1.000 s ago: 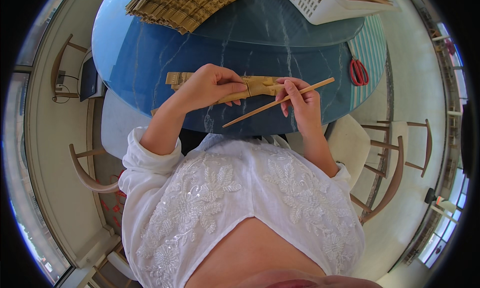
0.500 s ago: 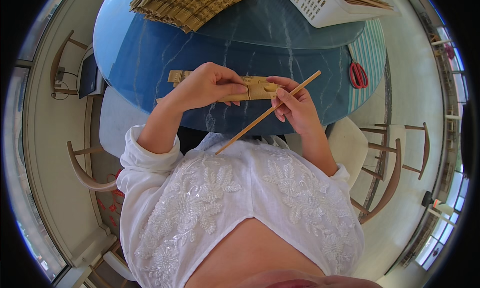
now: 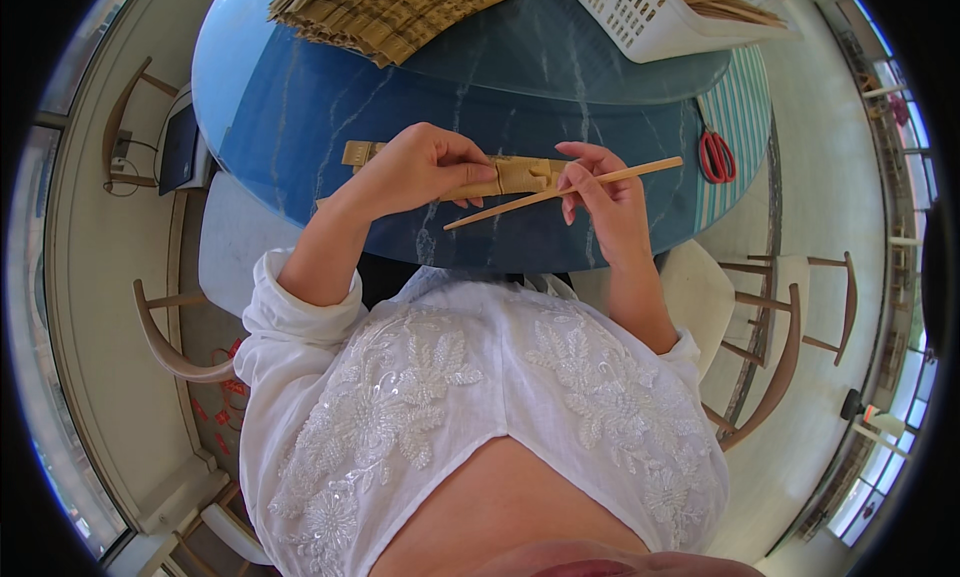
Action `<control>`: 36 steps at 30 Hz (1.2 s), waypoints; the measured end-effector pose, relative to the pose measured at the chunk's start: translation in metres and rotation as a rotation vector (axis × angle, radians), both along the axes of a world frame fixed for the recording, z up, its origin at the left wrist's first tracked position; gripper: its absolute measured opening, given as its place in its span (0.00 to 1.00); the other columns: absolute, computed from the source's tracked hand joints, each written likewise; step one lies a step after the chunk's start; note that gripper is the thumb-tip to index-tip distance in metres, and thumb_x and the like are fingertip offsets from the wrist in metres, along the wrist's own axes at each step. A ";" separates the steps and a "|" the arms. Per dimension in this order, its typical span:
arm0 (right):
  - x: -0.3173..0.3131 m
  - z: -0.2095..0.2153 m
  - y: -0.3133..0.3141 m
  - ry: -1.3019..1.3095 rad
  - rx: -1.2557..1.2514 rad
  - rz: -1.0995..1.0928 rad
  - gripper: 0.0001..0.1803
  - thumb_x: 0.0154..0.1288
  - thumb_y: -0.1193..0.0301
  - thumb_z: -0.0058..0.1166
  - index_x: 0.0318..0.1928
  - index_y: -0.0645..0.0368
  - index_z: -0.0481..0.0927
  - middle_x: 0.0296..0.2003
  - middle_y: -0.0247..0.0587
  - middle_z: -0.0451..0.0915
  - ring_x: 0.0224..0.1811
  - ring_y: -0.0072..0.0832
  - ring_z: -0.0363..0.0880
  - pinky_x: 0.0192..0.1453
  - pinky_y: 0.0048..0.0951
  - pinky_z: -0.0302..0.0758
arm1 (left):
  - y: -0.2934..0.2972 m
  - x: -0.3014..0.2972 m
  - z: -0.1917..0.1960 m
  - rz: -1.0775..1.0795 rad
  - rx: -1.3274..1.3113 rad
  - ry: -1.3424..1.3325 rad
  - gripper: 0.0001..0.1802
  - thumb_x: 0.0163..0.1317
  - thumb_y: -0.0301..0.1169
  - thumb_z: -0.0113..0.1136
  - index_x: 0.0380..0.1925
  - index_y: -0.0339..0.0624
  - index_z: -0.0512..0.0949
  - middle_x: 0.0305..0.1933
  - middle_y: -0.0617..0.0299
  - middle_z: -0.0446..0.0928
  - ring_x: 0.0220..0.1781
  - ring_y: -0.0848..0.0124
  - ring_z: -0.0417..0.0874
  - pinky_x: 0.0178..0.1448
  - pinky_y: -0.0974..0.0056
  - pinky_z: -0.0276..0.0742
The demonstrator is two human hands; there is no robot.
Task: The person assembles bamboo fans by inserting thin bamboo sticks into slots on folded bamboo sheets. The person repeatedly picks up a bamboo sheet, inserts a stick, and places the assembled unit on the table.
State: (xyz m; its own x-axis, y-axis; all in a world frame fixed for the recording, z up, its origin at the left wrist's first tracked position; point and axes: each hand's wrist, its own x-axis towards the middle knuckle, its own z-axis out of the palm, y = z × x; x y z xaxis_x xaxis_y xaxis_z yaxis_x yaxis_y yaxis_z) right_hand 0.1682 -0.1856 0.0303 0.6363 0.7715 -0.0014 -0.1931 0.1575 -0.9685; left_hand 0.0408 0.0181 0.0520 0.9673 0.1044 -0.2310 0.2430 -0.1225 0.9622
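Note:
My left hand (image 3: 425, 172) is closed on a tan printed paper chopstick sleeve (image 3: 518, 176), thumb pressed on top near its middle. The sleeve lies roughly level above the near part of the blue table, and its right end looks open, with a notch. Between the thumb and fingers of my right hand (image 3: 605, 189) is a pale wooden chopstick (image 3: 490, 213); whether it is one or a pair pressed together I cannot tell. It slants across in front of the sleeve's right end, its thin tip low at the left. More tan paper (image 3: 355, 154) shows beyond my left wrist.
A fanned stack of tan paper sleeves (image 3: 390, 22) lies at the back left. At the back right stands a white slotted plastic basket (image 3: 640, 27) with wooden chopsticks (image 3: 725, 5). Red-handled scissors (image 3: 717, 157) rest on a striped mat (image 3: 742, 107) at the right. Chairs stand around the table.
The chopstick has turned flatter, its left tip rising from over my shirt to near the sleeve. My right hand has shifted slightly right, and my left hand keeps its hold.

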 end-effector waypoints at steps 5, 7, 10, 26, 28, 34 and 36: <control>0.045 0.020 -0.055 -0.107 0.272 -0.137 0.09 0.68 0.72 0.48 0.44 0.64 0.73 0.35 0.44 0.76 0.24 0.19 0.69 0.24 0.21 0.68 | 0.004 -0.008 -0.003 0.003 0.030 0.012 0.11 0.61 0.28 0.59 0.37 0.29 0.80 0.30 0.55 0.81 0.30 0.73 0.84 0.35 0.73 0.80; 0.053 0.026 -0.071 -0.201 0.365 -0.264 0.09 0.68 0.71 0.47 0.44 0.63 0.73 0.36 0.45 0.75 0.25 0.20 0.69 0.25 0.21 0.68 | 0.007 -0.009 -0.004 0.005 0.020 0.004 0.11 0.61 0.28 0.59 0.37 0.29 0.80 0.30 0.55 0.81 0.29 0.73 0.84 0.34 0.73 0.80; 0.054 0.029 -0.077 -0.299 0.466 -0.360 0.09 0.69 0.71 0.46 0.44 0.63 0.73 0.38 0.47 0.75 0.26 0.21 0.69 0.26 0.22 0.68 | 0.008 -0.009 -0.005 -0.003 0.029 0.009 0.11 0.61 0.29 0.59 0.37 0.30 0.80 0.30 0.55 0.82 0.29 0.73 0.83 0.35 0.72 0.80; 0.038 0.028 -0.053 -0.292 0.388 -0.246 0.08 0.69 0.73 0.45 0.43 0.65 0.73 0.37 0.47 0.75 0.27 0.22 0.70 0.27 0.24 0.72 | 0.007 -0.004 -0.006 -0.041 0.008 -0.015 0.11 0.61 0.28 0.59 0.38 0.29 0.80 0.30 0.55 0.81 0.30 0.72 0.84 0.34 0.73 0.81; 0.034 0.022 -0.046 -0.208 0.373 -0.263 0.07 0.68 0.74 0.46 0.42 0.65 0.74 0.37 0.47 0.76 0.27 0.22 0.71 0.28 0.25 0.72 | 0.006 -0.003 -0.008 -0.046 -0.009 -0.022 0.11 0.61 0.28 0.58 0.38 0.29 0.80 0.31 0.54 0.81 0.31 0.71 0.84 0.34 0.73 0.81; 0.014 0.000 -0.019 0.012 0.306 -0.204 0.07 0.67 0.75 0.48 0.41 0.65 0.76 0.39 0.46 0.79 0.32 0.21 0.75 0.34 0.24 0.74 | 0.004 0.001 -0.006 -0.048 -0.034 -0.006 0.11 0.61 0.27 0.58 0.38 0.28 0.79 0.32 0.54 0.81 0.32 0.70 0.84 0.35 0.72 0.81; 0.007 -0.004 -0.011 0.049 0.240 -0.171 0.07 0.67 0.75 0.48 0.42 0.65 0.77 0.39 0.45 0.79 0.32 0.21 0.75 0.35 0.24 0.74 | 0.004 0.001 -0.006 -0.050 -0.016 0.008 0.11 0.61 0.27 0.58 0.39 0.28 0.79 0.32 0.53 0.81 0.33 0.69 0.84 0.35 0.71 0.81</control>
